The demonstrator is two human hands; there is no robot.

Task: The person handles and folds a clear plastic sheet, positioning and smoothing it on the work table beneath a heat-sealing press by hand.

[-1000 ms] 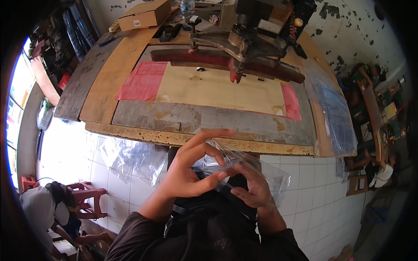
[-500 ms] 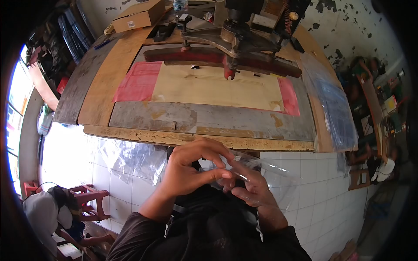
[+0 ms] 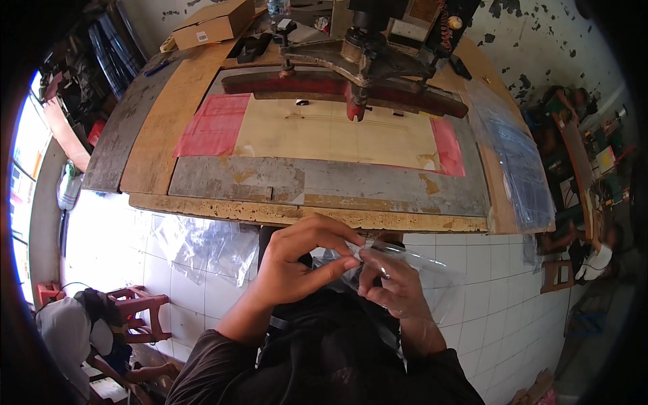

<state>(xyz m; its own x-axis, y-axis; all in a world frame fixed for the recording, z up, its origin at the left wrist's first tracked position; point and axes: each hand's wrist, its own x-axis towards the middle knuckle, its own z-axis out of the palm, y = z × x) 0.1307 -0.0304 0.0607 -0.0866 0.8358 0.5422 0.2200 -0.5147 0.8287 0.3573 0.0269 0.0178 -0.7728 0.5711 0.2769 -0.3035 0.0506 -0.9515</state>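
A clear plastic sheet (image 3: 439, 280) is between my hands, in front of the table's near edge. The thumb and fingertips of my left hand (image 3: 297, 260) pinch its left part. My right hand (image 3: 395, 283) lies behind or inside the clear film, its fingers curled and pressed together on the plastic. Whether the film is one layer or a bag, I cannot tell. Beyond my hands, a cream sheet (image 3: 331, 135) with pink end pieces (image 3: 212, 125) lies on the grey plate (image 3: 270, 182) of the table, below a red and black press arm (image 3: 297, 88).
Folded clear plastic (image 3: 516, 162) covers the table's right side. A cardboard box (image 3: 212, 25) stands at the back left. More clear plastic (image 3: 206, 246) hangs below the front edge (image 3: 304, 214). A person (image 3: 64, 331) is beside a red stool (image 3: 142, 314) at lower left; other people are at far right.
My left fingers have closed from a wide curve into a pinch on the plastic. My right fingers have curled in. The view has shifted slightly.
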